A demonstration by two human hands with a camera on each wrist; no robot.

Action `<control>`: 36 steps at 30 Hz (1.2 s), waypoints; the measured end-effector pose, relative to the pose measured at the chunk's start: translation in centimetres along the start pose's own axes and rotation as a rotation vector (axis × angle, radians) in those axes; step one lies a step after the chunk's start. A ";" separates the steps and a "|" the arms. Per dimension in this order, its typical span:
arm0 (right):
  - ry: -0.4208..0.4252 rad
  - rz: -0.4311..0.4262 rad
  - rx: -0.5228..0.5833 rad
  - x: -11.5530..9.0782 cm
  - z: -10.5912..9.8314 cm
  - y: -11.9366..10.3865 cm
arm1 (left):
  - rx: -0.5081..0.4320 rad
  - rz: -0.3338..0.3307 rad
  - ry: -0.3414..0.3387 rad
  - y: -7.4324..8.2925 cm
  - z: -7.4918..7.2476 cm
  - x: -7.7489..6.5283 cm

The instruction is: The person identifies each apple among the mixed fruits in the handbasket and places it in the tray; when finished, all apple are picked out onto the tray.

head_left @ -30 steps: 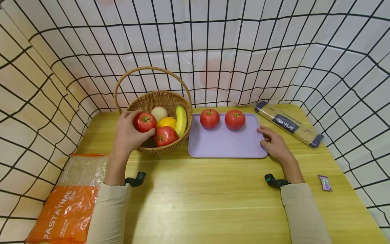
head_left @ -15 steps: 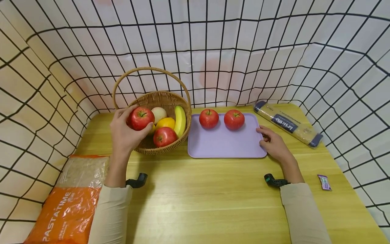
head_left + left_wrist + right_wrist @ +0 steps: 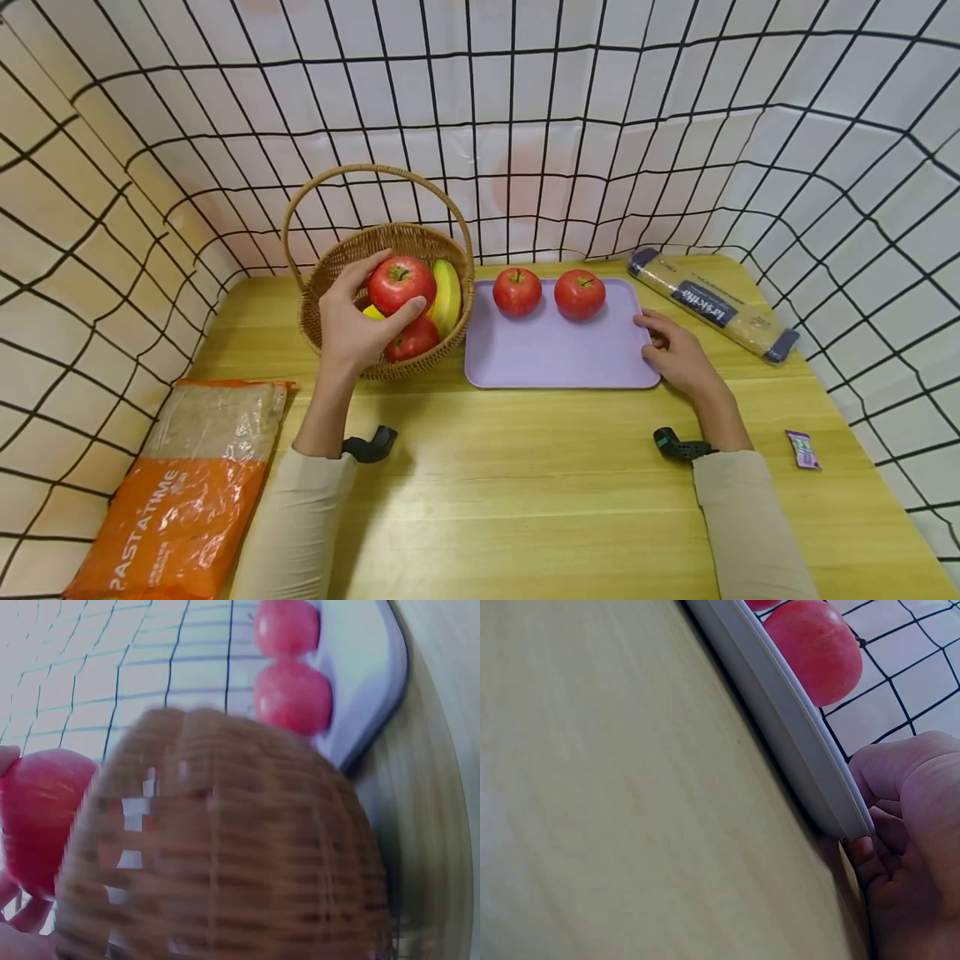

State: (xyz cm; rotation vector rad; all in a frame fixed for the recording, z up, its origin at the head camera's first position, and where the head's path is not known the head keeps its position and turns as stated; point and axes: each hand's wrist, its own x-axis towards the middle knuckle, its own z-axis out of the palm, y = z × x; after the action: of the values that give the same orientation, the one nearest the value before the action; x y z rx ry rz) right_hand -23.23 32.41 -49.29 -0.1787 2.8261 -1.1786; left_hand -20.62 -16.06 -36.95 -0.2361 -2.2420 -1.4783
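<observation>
My left hand (image 3: 360,321) grips a red apple (image 3: 401,283) between thumb and fingers, held up over the wicker basket (image 3: 313,321). Under it in the basket lie another red apple (image 3: 414,337), a banana (image 3: 447,296) and a yellow fruit, mostly covered by the hand. The left wrist view shows the held apple (image 3: 45,817) at the left, beside the blurred basket wall (image 3: 225,847). At the right edge of the lilac tray (image 3: 555,354), my right hand (image 3: 675,354) pinches the rim. Two red apples (image 3: 580,294) sit along the tray's back side.
Behind the tray's right corner lies a noodle packet (image 3: 712,306). A small purple wrapped sweet (image 3: 802,450) is at the far right. An orange pasta bag (image 3: 180,492) lies at the left. White cloth with black grid lines (image 3: 525,125) walls in the table.
My left hand has lifted the apple from the basket's left side and carried it right, over the other fruit. The right hand stays at the tray rim.
</observation>
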 end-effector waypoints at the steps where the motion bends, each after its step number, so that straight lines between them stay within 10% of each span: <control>1: 0.001 0.003 0.001 0.0 0.0 0.0 | -0.008 0.007 -0.007 0.2 0.4 0.0; 11: 0.002 0.005 0.010 -0.1 0.0 0.0 | -0.159 0.056 -0.137 2.0 4.0 -0.3; 23: -0.001 0.008 0.004 0.0 -0.1 -0.2 | -0.110 0.019 -0.266 4.7 9.1 -1.8; 36: 0.001 0.012 0.000 0.0 -0.2 0.0 | 0.000 0.000 -0.364 3.1 13.3 -3.4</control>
State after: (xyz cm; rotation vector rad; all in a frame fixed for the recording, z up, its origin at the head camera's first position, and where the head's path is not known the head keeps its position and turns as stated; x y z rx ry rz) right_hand -23.26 32.51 -49.15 -0.1611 2.8246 -1.1764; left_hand -20.00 -2.38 -40.32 -0.5438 -2.5188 -1.5360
